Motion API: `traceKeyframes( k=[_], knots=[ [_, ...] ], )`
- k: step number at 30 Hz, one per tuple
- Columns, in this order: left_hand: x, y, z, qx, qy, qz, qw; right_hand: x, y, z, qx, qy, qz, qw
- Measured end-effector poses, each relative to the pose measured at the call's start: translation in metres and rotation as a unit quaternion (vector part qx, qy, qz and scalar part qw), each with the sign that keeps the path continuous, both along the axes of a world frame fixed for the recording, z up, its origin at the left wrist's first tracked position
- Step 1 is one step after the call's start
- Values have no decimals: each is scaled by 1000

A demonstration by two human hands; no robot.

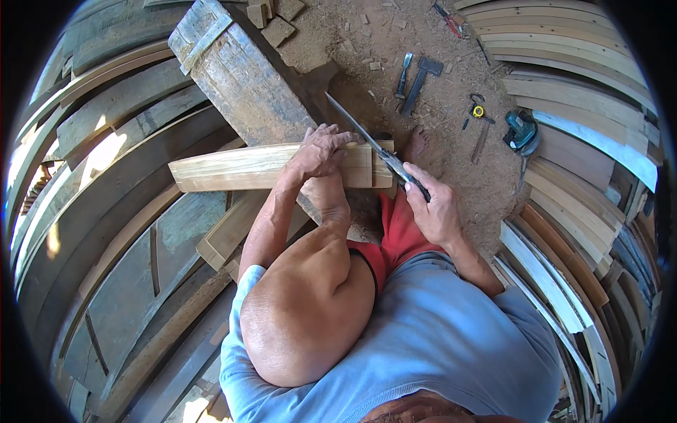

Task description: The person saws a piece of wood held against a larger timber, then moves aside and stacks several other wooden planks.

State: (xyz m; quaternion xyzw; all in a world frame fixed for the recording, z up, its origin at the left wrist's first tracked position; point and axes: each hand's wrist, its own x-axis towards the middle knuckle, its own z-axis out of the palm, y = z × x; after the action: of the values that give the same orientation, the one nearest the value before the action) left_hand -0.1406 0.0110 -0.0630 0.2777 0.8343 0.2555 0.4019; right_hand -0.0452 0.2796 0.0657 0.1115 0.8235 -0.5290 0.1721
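A pale wooden board point(233, 168) lies crosswise over a worn wooden bench point(243, 92). My left hand point(321, 149) is closed over its upper face, the fingers bent near the far edge. Beneath that hand my left foot point(326, 194) also bears on the board. My right hand point(434, 208) is wrapped round the dark handle of a handsaw point(358, 128). The saw's narrow blade slants to the far left and crosses the board near its right end. How deep the teeth sit in the wood cannot be made out.
On the sawdust-strewn ground lie a chisel point(404, 74), a hammer point(423, 74), a yellow-cased tape measure point(479, 111) and a teal circular saw point(520, 132). Small wood offcuts point(277, 29) lie beyond the bench. Stacked planks point(564, 92) line the right, with leaning boards point(127, 197) on the left.
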Motion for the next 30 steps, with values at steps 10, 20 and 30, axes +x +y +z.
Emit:
traceKeyframes(
  k=[10,20,30],
  knots=[
    [-1,-2,-6,8,-28,-3,1000,5,3,29,11,-48,-4,999],
    [-1,-3,-4,5,-22,-7,1000,8,11,40,7,-43,13,999],
    [0,-3,-5,10,9,-6,1000,31,13,44,12,-24,10,1000]
  ],
)
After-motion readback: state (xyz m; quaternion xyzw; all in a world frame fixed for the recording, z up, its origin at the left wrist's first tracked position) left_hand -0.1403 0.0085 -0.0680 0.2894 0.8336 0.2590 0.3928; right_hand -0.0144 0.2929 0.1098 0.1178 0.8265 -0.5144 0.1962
